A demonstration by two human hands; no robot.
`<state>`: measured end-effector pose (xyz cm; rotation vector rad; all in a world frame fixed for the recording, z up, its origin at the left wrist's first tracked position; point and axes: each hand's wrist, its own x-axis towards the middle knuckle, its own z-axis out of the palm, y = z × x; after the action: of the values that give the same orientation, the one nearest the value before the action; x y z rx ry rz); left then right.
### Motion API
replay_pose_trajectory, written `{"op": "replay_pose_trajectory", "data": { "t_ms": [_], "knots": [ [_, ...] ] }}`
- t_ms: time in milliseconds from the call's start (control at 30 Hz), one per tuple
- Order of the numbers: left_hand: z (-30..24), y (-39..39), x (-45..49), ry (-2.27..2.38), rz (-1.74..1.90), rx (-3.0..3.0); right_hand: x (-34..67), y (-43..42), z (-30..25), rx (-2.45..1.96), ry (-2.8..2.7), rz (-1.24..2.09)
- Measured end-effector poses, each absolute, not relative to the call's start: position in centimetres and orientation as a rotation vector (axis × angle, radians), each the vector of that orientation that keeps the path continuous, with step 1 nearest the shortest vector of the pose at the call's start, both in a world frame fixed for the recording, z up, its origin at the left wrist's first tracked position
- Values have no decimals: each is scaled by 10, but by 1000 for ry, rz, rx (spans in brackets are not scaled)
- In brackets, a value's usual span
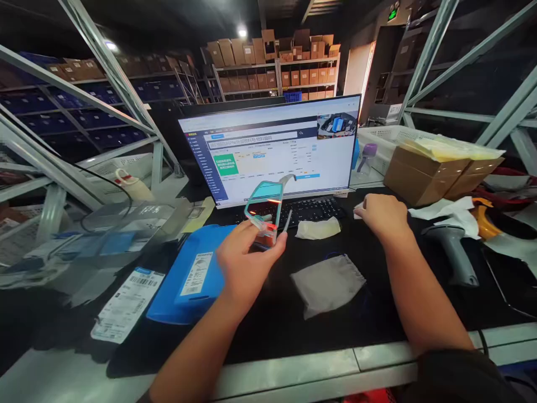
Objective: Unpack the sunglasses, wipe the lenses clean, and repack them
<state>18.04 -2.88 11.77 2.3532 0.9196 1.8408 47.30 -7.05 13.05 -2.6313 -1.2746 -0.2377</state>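
My left hand (247,254) is closed around a pair of glasses (278,196) with a pale translucent frame and shiny lenses. It holds them raised in front of the monitor's lower edge, with one temple sticking up. My right hand (384,215) is curled at the right of the keyboard, and a small white scrap (358,210) shows at its fingertips. Most of that scrap is hidden. Between my hands a grey drawstring pouch (329,284) lies flat on the black mat, with a crumpled off-white piece (319,228) beyond it. A blue case (188,274) with a white label lies left of my left hand.
A monitor (268,151) stands behind a black keyboard (316,210). On the right are a grey scanner (453,252), white tissue (455,215) and cardboard boxes (432,168). A labelled bag (126,305) and clear plastic packaging (113,229) lie left. Metal struts frame both sides.
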Motion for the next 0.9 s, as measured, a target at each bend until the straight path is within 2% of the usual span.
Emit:
{"op": "replay_pose_trajectory", "data": {
  "t_ms": [67,200,267,400,500,667,900],
  "knots": [
    [117,-28,181,936,1851,2193,457,-75,131,-2427,-1443,-215],
    [116,-20,184,887,1877,1716,390,-82,122,-1564,-1913,-35],
    [116,-16,185,799,1884,1445,357,-83,113,-1355,-2063,-119],
    [116,-10,185,775,1708,1140,327,-77,94,-1282,-2137,-562],
    [119,-10,182,760,1440,1208,335,-70,90,-1322,-2032,-785],
    [125,-15,177,644,1144,1557,364,-63,100,-1411,-1856,-571],
    [122,-14,174,694,1017,1647,381,-62,108,-1417,-1935,-426]
  ]
}}
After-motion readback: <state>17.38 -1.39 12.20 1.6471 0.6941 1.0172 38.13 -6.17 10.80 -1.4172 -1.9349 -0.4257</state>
